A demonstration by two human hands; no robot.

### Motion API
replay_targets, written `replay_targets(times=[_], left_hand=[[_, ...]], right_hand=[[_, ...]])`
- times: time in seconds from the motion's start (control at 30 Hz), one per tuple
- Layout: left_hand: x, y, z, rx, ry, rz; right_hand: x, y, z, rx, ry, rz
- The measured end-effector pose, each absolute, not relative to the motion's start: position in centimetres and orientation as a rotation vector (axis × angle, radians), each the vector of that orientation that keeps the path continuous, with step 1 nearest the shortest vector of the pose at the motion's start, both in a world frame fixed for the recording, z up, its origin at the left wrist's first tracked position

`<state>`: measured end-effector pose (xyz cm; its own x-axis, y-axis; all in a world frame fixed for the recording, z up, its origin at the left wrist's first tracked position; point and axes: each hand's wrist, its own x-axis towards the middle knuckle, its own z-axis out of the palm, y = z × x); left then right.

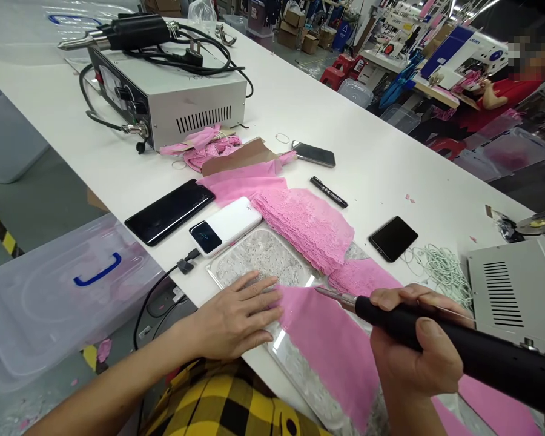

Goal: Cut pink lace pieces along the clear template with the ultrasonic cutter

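My right hand (418,339) is wrapped round the black handle of an ultrasonic cutter (472,351) with a pointed metal tip. That tip touches or hovers just over the upper edge of a pink fabric piece (331,351); I cannot tell which. My left hand (243,315) lies flat, fingers stretched out, with its fingertips on the left corner of the same piece. Under the fabric is a glossy grey-patterned board (263,254). Just beyond it, a stack of pink lace pieces (304,224) rests beside another pink lace piece (363,275).
A white power bank (227,224), a large black phone (170,212) and several small items lie on the white table (272,109). Grey control boxes stand at back left (195,100) and right (513,290). Light-green cord (440,272) is heaped at right. A person in red sits beyond.
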<state>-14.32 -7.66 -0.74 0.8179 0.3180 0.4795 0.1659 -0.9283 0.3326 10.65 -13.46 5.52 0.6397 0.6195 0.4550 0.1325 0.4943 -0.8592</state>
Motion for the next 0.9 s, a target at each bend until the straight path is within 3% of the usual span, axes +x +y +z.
replay_targets(times=[0.9], left_hand=[[-14.2,-8.0,-1.0,2.723,0.386,0.929]], right_hand=[[8.6,-13.5,5.6,-1.04,-0.895,0.475]])
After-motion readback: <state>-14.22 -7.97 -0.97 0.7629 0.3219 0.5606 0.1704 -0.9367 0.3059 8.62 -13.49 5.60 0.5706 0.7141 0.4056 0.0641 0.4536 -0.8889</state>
